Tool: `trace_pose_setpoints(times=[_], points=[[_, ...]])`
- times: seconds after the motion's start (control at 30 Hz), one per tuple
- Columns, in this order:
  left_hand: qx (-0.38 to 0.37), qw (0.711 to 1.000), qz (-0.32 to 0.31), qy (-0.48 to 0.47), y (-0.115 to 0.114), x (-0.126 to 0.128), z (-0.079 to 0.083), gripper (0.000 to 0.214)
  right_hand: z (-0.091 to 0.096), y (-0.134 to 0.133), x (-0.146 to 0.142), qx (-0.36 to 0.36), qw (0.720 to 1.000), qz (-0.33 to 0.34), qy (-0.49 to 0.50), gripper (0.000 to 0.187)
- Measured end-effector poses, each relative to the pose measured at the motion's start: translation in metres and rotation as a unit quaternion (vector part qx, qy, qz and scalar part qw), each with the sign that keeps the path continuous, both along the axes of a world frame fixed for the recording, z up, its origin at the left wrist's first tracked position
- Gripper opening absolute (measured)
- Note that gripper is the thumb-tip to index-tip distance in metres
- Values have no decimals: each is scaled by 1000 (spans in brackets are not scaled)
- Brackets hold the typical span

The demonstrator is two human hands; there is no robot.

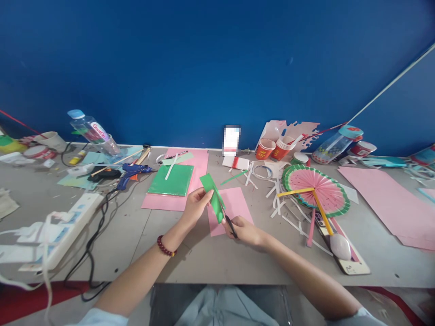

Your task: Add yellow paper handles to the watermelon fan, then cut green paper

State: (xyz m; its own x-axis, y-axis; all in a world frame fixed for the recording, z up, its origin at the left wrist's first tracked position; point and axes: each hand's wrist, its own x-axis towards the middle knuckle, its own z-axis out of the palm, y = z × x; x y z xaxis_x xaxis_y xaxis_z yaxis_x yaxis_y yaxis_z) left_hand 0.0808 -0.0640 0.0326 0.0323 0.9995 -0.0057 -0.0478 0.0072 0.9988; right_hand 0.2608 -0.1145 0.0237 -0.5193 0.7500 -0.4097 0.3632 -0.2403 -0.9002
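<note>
My left hand (198,202) pinches a folded-looking strip of green paper (211,192) between thumb and fingers, above the table. Closed around the black handles of a pair of scissors (230,225) is my right hand (245,231); the blades lie along the right edge of the green paper. Beneath both hands a pink paper sheet (238,201) rests on the table. To the left, a stack of green paper (172,180) in a clear wrapper sits on a larger pink sheet (159,203). A narrow green offcut (234,177) lies just beyond the hands.
A watermelon-patterned paper fan (328,185) with yellow sticks lies at right, among white paper strips (279,199). Red paper cups (265,148) stand behind. At left are a blue glue gun (132,173), its black cable, a power strip (73,228) and a plastic bottle (93,129).
</note>
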Motion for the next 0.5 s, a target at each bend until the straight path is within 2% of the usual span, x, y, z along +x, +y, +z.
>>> trace_pose_setpoints(times=[0.5], points=[[6,1000,-4,-22,0,0,2,31,6,0,-1,-5,1000,-3,-13,55]])
